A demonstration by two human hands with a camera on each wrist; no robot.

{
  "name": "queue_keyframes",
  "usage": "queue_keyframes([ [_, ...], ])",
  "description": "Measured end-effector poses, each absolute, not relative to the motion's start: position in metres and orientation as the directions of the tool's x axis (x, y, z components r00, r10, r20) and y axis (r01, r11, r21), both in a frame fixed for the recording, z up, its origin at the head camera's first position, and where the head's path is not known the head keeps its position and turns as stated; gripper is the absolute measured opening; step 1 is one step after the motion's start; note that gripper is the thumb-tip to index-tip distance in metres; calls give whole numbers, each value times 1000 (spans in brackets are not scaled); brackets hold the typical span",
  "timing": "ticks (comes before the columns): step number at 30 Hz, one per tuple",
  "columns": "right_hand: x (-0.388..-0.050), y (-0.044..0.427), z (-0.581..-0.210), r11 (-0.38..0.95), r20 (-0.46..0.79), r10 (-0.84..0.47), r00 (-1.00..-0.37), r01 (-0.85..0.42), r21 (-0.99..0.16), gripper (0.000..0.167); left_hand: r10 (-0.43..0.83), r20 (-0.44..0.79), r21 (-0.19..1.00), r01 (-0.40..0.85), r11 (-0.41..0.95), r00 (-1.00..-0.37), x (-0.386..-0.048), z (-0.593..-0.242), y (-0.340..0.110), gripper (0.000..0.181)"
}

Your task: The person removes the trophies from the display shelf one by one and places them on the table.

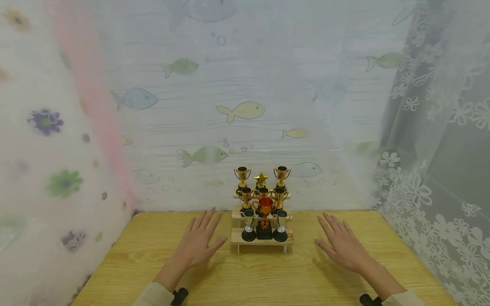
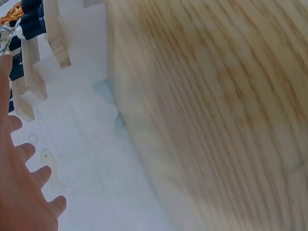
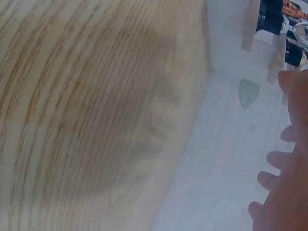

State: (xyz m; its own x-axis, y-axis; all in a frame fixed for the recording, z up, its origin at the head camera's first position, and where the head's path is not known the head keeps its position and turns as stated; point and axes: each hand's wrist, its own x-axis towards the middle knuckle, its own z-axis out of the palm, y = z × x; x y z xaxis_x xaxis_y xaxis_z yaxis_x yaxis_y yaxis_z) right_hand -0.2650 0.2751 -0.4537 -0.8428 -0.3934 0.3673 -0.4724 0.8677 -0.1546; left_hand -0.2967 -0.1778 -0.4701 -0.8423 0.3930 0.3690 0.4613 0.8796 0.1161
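A three-tier wooden stand (image 1: 236,236) holds several small trophy cups between my hands. On its front tier a large orange-red cup (image 1: 266,205) on a square black base stands between two silver cups, the left silver cup (image 1: 249,218) and the right silver cup (image 1: 282,217). Gold cups (image 1: 246,194) fill the middle tier, partly hidden. Up top, a gold star trophy (image 1: 261,178) sits between two gold cups. My left hand (image 1: 200,242), fingers spread, is left of the stand, touching no trophy. To the right is my right hand (image 1: 342,242), fingers straight, holding nothing.
The wood-grain table (image 1: 260,276) reaches back to a pale curtain (image 1: 252,76) printed with fish, close behind the stand. A flower-patterned sheet (image 1: 46,170) hangs at the left, and white floral lace (image 1: 436,204) at the right.
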Motion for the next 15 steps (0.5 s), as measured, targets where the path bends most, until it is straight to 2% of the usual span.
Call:
queue_keyframes([
  [8, -266, 270, -457, 851, 434, -391, -812, -498, -166, 69, 391, 405, 151, 482, 863, -827, -301, -468, -170, 75],
  [15, -262, 260, -450, 819, 412, -345, -843, -485, -306, 69, 377, 425, 191, 488, 852, -823, -303, -468, -167, 74],
])
